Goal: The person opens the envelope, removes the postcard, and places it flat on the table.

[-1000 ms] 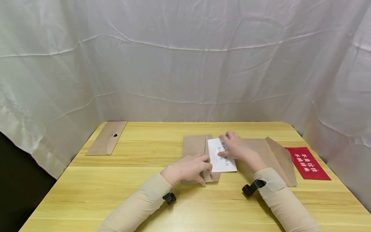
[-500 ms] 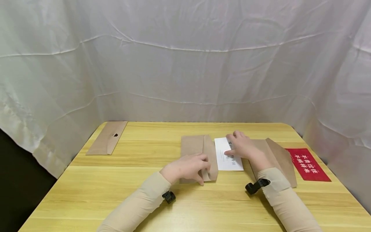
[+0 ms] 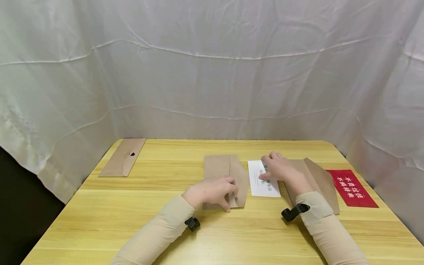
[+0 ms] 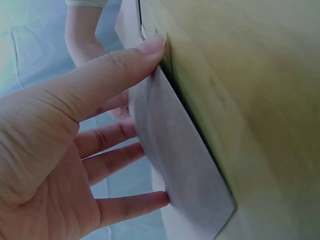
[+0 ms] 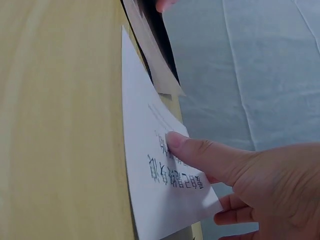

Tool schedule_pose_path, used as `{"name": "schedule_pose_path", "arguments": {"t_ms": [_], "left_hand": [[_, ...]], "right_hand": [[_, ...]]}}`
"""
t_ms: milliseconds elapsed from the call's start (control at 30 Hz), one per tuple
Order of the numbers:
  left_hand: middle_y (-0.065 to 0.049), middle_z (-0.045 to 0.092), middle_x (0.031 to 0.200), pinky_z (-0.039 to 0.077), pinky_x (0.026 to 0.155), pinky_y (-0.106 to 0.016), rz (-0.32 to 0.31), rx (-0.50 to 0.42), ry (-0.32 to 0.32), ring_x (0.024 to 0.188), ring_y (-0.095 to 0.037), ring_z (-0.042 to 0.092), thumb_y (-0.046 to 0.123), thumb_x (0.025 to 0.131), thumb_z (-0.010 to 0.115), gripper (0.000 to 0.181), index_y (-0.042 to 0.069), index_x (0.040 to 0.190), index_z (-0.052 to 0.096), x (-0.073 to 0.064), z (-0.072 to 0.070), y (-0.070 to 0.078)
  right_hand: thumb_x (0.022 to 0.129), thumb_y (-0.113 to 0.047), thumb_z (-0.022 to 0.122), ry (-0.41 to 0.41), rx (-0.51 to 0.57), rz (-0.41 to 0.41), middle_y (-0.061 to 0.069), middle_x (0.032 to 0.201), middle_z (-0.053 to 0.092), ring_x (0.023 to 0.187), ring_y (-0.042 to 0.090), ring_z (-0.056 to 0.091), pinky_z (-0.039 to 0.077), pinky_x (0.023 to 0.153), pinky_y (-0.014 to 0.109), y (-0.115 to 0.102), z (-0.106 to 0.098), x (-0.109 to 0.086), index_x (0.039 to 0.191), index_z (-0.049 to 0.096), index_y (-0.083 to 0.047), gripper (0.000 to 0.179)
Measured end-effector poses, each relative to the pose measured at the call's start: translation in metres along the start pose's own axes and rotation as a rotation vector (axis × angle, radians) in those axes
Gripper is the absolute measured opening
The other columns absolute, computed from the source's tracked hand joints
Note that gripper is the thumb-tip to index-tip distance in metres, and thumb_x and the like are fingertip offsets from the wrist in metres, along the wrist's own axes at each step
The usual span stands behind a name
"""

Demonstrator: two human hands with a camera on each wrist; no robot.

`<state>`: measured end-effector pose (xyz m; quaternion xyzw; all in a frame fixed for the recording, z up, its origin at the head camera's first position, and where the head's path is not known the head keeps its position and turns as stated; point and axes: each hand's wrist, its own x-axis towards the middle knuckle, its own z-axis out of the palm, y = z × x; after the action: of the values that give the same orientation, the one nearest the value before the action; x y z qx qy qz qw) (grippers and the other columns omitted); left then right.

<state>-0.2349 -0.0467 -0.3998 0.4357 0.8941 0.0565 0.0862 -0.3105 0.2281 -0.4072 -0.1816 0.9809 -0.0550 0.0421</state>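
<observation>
My left hand (image 3: pixel 212 192) grips a brown paper envelope (image 3: pixel 216 167) at its near part. In the left wrist view the thumb lies at the envelope's near edge and the fingertips (image 4: pixel 162 199) touch its surface. Its flap (image 3: pixel 239 176) is unfolded to the right. A white card (image 3: pixel 256 186) with dark printed characters lies just right of that flap, apart from it. My right hand (image 3: pixel 279 172) holds this card, thumb on the printed face and fingers around the far edge, partly hidden in the right wrist view.
A second brown envelope (image 3: pixel 319 184), its flap unfolded, lies under and beside my right forearm. Further right is a red card (image 3: pixel 352 188) with white characters. Another brown envelope (image 3: pixel 116 162) with a dark mark lies at the table's back left. A pale curtain (image 3: pixel 212 88) hangs behind.
My right hand has drawn the white card to the right, away from the left envelope, which it overlapped before. The left hand has shifted slightly left with its envelope.
</observation>
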Motion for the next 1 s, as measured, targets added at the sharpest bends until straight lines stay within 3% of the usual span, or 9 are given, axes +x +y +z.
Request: {"name": "schedule_pose_path", "arguments": {"t_ms": [533, 1000], "left_hand": [[0.010, 0.054, 0.102, 0.042, 0.077, -0.011, 0.010, -0.051, -0.049, 0.092, -0.003, 0.048, 0.035, 0.072, 0.085, 0.035, 0.023, 0.101, 0.067, 0.0002, -0.0002, -0.0007], [0.008, 0.056, 0.105, 0.043, 0.081, -0.014, 0.034, -0.066, -0.052, 0.093, -0.004, 0.048, 0.034, 0.072, 0.086, 0.039, 0.023, 0.105, 0.069, 0.0001, -0.0003, -0.0030]], "right_hand": [[0.081, -0.049, 0.074, -0.098, 0.039, -0.007, 0.021, 0.125, 0.051, 0.115, 0.036, 0.046, 0.045, 0.093, 0.055, -0.0014, 0.0019, 0.0003, 0.136, 0.050, -0.006, 0.074], [0.082, -0.050, 0.072, -0.113, 0.055, -0.004, 0.021, 0.128, 0.051, 0.120, 0.038, 0.045, 0.044, 0.096, 0.058, -0.0022, 0.0025, -0.0009, 0.138, 0.050, -0.008, 0.073]]}}
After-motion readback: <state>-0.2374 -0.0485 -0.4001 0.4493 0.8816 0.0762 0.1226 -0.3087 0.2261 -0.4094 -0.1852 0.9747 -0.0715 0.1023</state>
